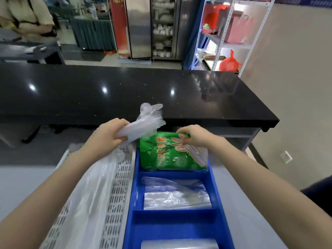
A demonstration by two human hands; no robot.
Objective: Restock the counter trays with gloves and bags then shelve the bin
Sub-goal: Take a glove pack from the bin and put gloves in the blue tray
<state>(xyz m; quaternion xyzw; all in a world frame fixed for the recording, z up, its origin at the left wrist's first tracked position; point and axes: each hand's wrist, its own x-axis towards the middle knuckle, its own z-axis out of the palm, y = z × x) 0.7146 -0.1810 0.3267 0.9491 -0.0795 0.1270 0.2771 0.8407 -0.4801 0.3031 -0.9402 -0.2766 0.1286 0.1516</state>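
A blue divided tray [133, 193] lies in front of me. Its far compartment holds a green glove packet [161, 155]. My right hand [194, 136] pinches the packet's far top edge. Above the gap between tray and basket, my left hand [107, 135] grips a bunch of clear plastic gloves [149, 119], pulled up and left of the packet. The middle compartment holds a stack of clear bags [177, 196], and more clear bags [179, 244] lie in the near compartment. Left of the tray stands a white slotted basket [116, 194] with translucent white bags [93, 191] inside.
A long black counter [125, 92] runs across just beyond the tray and basket. A white metal shelf rack [226, 33] with red items stands at the back right. A person [27, 15] stands at the far left behind a dark desk.
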